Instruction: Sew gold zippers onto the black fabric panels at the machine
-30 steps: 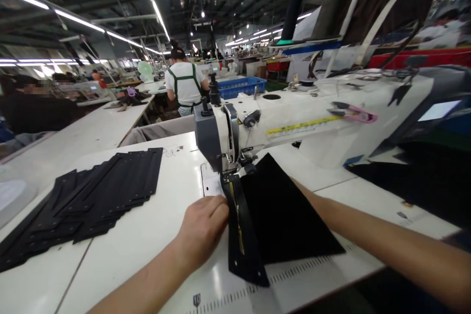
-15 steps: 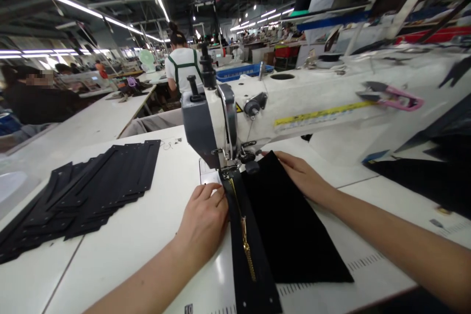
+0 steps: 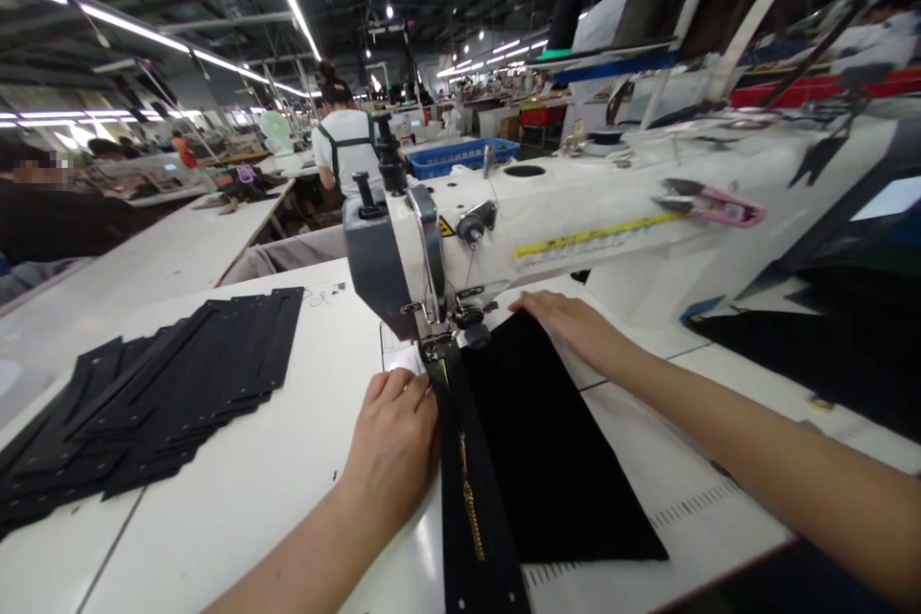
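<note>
A black fabric panel (image 3: 547, 441) with a gold zipper strip (image 3: 471, 499) lies under the presser foot of a white sewing machine (image 3: 504, 221). My left hand (image 3: 392, 446) rests flat on the table with its fingers against the left edge of the zipper strip, just below the needle. My right hand (image 3: 572, 321) lies flat with fingers stretched on the far corner of the black panel, under the machine arm. Neither hand grips anything.
A fanned stack of black cut pieces (image 3: 144, 393) lies on the white table (image 3: 251, 489) at left. Pink thread snips (image 3: 709, 203) sit on the machine arm. Ahead stands a person in a white shirt (image 3: 345, 153); a blue bin (image 3: 464, 156) is nearby.
My right hand came into view from behind the fabric and settled on the panel's far corner. The zipper strip has shifted slightly under the foot. My left hand stays beside it.
</note>
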`<state>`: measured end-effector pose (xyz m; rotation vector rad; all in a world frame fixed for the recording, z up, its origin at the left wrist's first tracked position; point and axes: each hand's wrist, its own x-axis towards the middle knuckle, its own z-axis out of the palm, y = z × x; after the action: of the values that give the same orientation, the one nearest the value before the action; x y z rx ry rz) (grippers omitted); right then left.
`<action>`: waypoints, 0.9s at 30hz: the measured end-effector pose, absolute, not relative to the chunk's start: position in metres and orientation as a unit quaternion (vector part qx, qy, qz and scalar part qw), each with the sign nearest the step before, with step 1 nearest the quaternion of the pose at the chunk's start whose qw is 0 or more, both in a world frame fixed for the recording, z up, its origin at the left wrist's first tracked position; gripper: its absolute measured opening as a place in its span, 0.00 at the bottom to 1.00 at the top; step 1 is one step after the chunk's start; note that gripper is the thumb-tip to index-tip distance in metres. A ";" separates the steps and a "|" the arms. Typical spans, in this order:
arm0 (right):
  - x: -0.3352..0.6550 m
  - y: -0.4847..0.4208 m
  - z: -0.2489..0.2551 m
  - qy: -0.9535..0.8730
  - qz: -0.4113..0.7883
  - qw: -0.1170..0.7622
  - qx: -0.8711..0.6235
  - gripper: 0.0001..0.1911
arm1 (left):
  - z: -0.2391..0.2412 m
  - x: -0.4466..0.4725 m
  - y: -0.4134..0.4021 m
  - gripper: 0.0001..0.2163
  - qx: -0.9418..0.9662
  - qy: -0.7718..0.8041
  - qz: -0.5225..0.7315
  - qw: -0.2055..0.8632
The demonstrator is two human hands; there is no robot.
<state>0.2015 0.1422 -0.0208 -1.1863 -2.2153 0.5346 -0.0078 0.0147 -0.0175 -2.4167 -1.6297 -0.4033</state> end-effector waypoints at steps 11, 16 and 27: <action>0.175 0.109 -0.017 -0.886 -0.113 0.266 -0.363 0.08 | -0.022 -0.009 0.013 0.06 -0.790 -0.571 -0.197 0.106; 0.154 0.080 -0.032 -0.930 0.043 0.310 -0.193 0.15 | -0.033 -0.021 0.016 0.09 -0.781 -0.546 -0.277 0.123; 0.152 0.086 -0.039 -0.932 0.090 0.299 -0.183 0.17 | -0.034 -0.037 0.033 0.11 -0.881 -0.384 -0.235 0.143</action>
<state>0.1520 0.0862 -0.0388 -0.4856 -2.4763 0.2379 -0.0366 0.0327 -0.0336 -2.5423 -1.1090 -0.6767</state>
